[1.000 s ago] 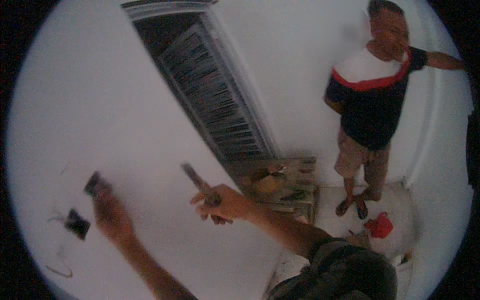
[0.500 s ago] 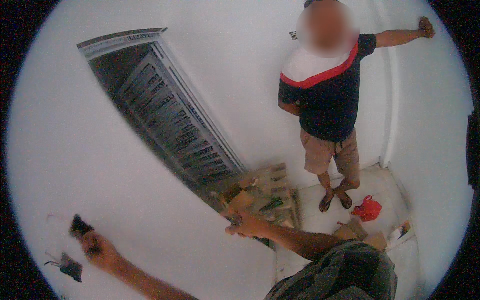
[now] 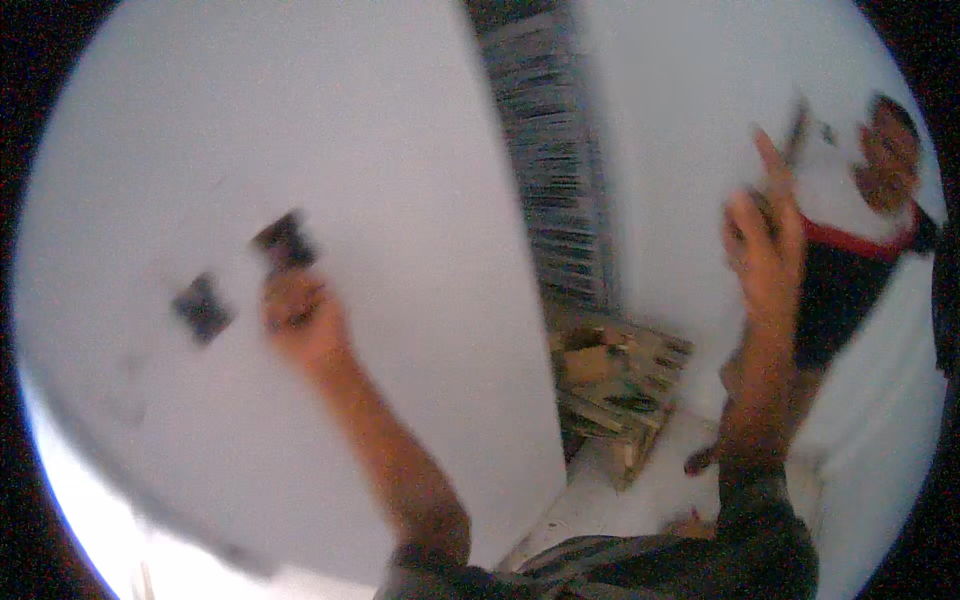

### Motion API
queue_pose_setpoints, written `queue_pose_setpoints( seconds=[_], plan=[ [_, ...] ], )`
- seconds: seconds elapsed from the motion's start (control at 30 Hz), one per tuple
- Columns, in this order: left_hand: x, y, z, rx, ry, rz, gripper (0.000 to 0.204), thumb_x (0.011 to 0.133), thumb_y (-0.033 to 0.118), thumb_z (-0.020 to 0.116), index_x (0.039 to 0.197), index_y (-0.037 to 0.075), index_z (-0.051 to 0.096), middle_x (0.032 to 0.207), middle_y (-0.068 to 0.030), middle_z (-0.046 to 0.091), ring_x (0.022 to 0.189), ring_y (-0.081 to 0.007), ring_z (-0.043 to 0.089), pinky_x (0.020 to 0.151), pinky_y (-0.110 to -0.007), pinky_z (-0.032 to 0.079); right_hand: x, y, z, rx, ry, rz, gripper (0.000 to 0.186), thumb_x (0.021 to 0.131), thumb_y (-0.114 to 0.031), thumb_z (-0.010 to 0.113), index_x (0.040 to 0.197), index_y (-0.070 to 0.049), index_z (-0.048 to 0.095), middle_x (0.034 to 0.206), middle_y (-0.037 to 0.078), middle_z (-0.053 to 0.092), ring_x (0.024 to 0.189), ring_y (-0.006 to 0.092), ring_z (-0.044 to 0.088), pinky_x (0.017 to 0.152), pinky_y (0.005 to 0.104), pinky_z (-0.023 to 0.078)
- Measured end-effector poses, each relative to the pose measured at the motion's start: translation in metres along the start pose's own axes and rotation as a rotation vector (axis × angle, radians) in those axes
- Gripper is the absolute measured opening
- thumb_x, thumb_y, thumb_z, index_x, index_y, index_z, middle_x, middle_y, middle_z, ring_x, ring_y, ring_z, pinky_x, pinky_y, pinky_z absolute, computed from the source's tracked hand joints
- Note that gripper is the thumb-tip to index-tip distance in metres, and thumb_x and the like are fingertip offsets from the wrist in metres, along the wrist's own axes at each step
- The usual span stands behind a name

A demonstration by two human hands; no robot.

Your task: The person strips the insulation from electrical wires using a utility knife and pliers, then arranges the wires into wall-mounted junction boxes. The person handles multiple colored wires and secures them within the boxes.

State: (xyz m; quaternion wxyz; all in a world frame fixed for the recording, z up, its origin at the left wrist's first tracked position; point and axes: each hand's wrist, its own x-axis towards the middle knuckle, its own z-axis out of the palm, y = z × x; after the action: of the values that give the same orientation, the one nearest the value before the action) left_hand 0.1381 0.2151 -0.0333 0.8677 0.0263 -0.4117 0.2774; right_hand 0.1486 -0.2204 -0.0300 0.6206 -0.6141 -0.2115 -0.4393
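Observation:
My left hand [image 3: 305,315] is closed at a dark square opening [image 3: 288,238] in the white wall; what it grips is too blurred to make out. Another dark square opening [image 3: 204,307] is a little to its lower left. My right hand [image 3: 760,245] is raised at the right in front of another person, index finger pointing up and the other fingers curled round a long narrow tool [image 3: 798,135], blurred by motion.
Wooden crating [image 3: 645,375] lies at the foot of a tall dark louvred opening [image 3: 540,150]. A person [image 3: 845,295] in a dark, white and red shirt stands at the right. The white wall [image 3: 390,140] fills the left side, with a bright edge at lower left.
The view has swung, shifting the openings up and right. My right hand has risen from in front of the crating to beside the person's torso. My left hand remains at the wall.

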Motion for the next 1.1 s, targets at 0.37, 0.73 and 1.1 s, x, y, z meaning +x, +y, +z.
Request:
queue_pose_setpoints(
  seconds=[0.37, 0.73, 1.1],
  plan=[
    [-0.018, -0.034, 0.036, 0.115, 0.078, 0.154, 0.019, 0.102, 0.018, 0.047, 0.085, 0.009, 0.046, 0.058, 0.0043, 0.046, 0.049, -0.0074, 0.042, 0.044, -0.023, 0.034, -0.102, 0.055, 0.062, 0.265, -0.325, 0.446, 0.055, 0.090, -0.018, 0.065, 0.139, -0.004, 0.047, 0.067, -0.005, 0.046, 0.054, 0.0059, 0.042, 0.049, 0.0210, 0.035],
    [-0.013, -0.080, 0.046, -0.096, 0.042, 0.167, 0.020, 0.101, 0.013, 0.047, 0.082, 0.010, 0.042, 0.058, 0.0059, 0.041, 0.045, -0.0062, 0.038, 0.042, -0.023, 0.029, -0.080, 0.089, 0.042, 0.251, -0.365, 0.477, 0.047, 0.095, -0.033, 0.062, 0.132, -0.005, 0.054, 0.068, -0.007, 0.046, 0.057, 0.0045, 0.043, 0.048, 0.0204, 0.036],
    [0.000, -0.071, 0.026, 0.255, 0.148, 0.306, 0.019, 0.103, 0.017, 0.041, 0.102, 0.002, 0.053, 0.069, -0.0006, 0.049, 0.055, -0.0113, 0.047, 0.047, -0.024, 0.036, -0.093, 0.135, 0.056, 0.199, -0.361, 0.512, 0.041, 0.090, -0.014, 0.064, 0.130, -0.006, 0.056, 0.076, -0.002, 0.055, 0.060, 0.0078, 0.048, 0.052, 0.0231, 0.040]
  ],
)
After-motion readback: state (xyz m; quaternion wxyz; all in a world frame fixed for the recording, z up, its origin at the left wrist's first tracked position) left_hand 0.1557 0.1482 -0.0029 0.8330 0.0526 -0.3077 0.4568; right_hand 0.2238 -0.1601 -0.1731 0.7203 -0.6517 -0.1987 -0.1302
